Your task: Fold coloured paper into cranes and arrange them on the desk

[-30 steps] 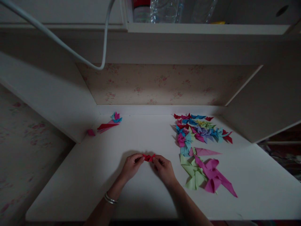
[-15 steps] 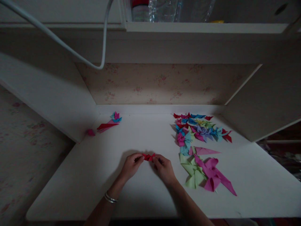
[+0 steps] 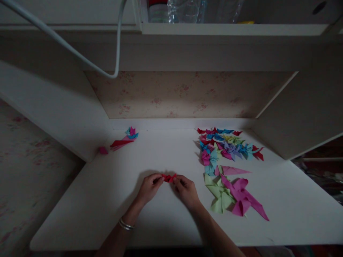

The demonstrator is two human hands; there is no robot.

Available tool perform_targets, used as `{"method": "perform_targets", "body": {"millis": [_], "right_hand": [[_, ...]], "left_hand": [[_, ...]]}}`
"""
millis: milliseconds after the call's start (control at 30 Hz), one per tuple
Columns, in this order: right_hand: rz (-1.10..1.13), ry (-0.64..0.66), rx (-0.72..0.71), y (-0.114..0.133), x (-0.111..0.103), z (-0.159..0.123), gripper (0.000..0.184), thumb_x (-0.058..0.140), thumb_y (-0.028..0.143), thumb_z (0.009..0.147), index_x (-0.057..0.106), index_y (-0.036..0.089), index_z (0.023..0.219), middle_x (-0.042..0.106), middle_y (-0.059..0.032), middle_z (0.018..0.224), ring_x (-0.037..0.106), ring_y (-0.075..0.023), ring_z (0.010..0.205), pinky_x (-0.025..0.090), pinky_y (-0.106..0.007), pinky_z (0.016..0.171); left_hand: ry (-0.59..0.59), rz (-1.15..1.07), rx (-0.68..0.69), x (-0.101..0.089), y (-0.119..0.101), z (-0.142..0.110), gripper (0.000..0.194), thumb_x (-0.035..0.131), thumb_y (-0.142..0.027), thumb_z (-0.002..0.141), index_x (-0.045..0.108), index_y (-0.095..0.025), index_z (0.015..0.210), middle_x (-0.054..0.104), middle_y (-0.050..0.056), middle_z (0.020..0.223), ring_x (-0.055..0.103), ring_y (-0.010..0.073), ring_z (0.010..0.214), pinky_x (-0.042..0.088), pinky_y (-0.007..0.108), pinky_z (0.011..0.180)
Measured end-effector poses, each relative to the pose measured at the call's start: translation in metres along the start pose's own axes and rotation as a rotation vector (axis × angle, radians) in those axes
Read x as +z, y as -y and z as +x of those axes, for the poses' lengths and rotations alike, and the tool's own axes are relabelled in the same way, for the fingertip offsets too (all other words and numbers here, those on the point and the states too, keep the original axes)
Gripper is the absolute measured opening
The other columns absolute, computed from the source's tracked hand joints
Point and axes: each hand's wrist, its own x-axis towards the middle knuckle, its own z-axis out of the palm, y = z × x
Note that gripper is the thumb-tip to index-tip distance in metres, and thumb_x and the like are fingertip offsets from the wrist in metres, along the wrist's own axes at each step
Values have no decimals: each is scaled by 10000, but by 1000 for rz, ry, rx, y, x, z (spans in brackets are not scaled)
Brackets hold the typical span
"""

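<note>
A small red folded-paper piece spans the gap between my hands, just over the white desk. My left hand pinches its left end between thumb and fingers. At the opposite end, my right hand pinches it the same way. The paper's middle shows creased points; its tips are hidden by my fingertips. Nearest on the right lie a large light-green folded paper and a large magenta one, overlapping each other.
Many small coloured origami pieces cluster at the back right, with a pink folded paper in front. Back left lie red and pink folded strips and a magenta bit. A white cable hangs overhead, below a shelf holding plastic bottles.
The camera view has shifted very slightly. Both hands keep their pinch on the red paper, with no clear movement.
</note>
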Motion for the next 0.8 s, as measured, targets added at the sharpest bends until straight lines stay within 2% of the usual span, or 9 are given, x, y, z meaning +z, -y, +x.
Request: {"method": "perform_targets", "body": {"millis": [533, 800], "right_hand": [[11, 6, 2, 1, 0, 1, 314, 506, 441, 888, 663, 183, 801, 522, 25, 572, 463, -112, 528, 347, -208, 497], [148, -96, 55, -5, 2, 1, 344, 494, 490, 875, 614, 174, 936, 577, -8, 705, 493, -107, 514, 383, -207, 467]], "left_hand": [[42, 19, 25, 1, 0, 2, 254, 522, -353, 865, 716, -190, 881, 713, 45, 858, 627, 182, 790, 463, 260, 725], [6, -89, -52, 4, 10, 16, 336, 547, -443, 840, 702, -155, 919, 659, 31, 713, 570, 146, 628, 431, 231, 566]]}}
